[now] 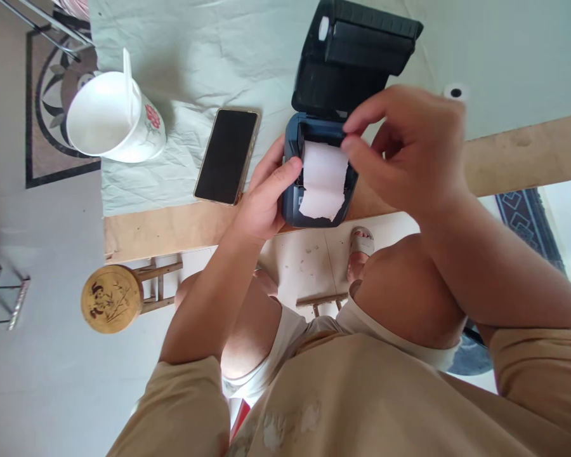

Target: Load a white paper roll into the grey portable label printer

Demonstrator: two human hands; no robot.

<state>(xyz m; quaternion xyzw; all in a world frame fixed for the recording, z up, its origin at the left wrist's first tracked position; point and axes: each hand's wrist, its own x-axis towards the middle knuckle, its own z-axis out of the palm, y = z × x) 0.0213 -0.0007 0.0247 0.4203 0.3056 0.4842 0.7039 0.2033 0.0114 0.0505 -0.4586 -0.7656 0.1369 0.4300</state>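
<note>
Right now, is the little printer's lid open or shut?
Open. The printer has its black lid swung back, and white paper shows inside. The left hand steadies it; the right hand pinches the paper.

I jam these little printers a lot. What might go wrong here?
1. The paper strip already has a ragged end; the right hand pinching its top could tear it.
2. The printer overhangs the table edge, steadied only by the left hand; it could tip off.
3. The open lid might drop on fingers.
</note>
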